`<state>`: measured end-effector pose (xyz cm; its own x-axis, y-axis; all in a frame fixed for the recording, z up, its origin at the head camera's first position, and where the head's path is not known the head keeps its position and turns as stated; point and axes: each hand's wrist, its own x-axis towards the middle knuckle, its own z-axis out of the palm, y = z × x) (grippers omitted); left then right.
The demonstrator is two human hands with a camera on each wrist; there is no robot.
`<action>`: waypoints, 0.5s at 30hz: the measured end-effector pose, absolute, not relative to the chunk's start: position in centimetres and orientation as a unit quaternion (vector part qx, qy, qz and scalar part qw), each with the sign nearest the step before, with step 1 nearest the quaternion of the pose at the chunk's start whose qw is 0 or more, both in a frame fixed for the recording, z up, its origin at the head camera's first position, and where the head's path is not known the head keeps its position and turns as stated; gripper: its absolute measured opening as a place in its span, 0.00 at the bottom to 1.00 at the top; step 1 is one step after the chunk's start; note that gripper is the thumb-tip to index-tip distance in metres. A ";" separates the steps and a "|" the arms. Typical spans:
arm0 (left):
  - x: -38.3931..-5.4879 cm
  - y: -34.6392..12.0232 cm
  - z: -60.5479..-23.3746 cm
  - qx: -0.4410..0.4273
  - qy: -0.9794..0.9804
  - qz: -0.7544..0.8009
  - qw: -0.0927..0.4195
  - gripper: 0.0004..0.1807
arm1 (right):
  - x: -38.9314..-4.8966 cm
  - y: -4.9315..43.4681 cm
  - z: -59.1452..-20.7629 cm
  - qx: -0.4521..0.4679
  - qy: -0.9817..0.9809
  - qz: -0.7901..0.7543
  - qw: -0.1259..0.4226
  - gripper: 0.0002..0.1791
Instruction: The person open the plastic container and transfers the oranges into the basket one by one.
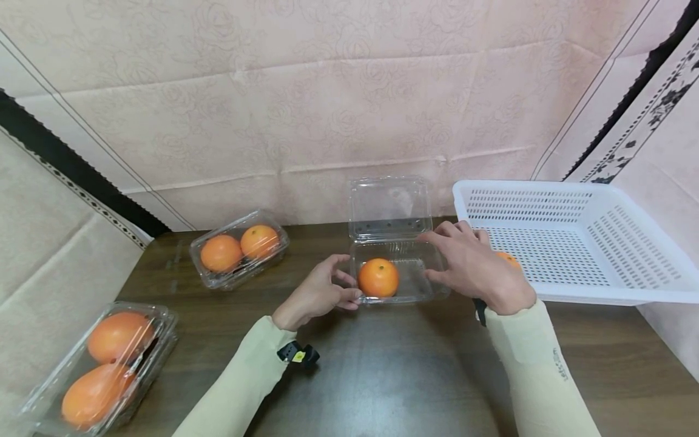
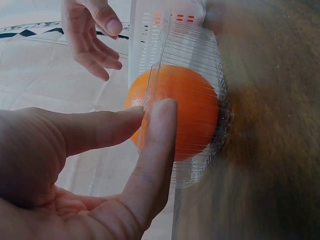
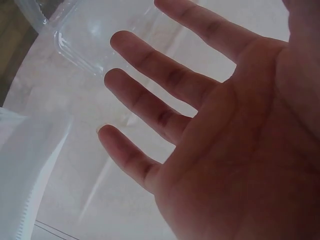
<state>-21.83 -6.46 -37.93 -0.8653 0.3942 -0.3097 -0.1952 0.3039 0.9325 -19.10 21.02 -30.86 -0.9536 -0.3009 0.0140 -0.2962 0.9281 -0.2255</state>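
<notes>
A clear plastic clamshell box stands with its lid raised at the back. One orange sits in the left half of its base. My left hand pinches the box's rim at the near left corner, thumb and forefinger meeting on the edge in the left wrist view, right beside the orange. Over the box's right side, between it and the basket, hovers my right hand. Its fingers are spread and relaxed in the right wrist view, and the palm holds nothing.
A white perforated basket stands at the right, one orange partly hidden behind my right wrist. Two closed boxes of oranges lie at the left: one farther back, one near the front. Patterned cloth hangs behind the table.
</notes>
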 end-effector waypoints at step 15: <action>-22.0 -6.3 -38.3 0.065 0.761 0.597 0.248 0.45 | -19.4 20.5 -31.3 -0.161 0.980 -0.112 0.011 0.35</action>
<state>-22.03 -6.30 -38.30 -0.8688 0.3948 -0.2987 -0.1960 0.2797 0.9399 -19.38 20.51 -31.30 -0.9478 -0.3186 0.0144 -0.3136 0.9230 -0.2229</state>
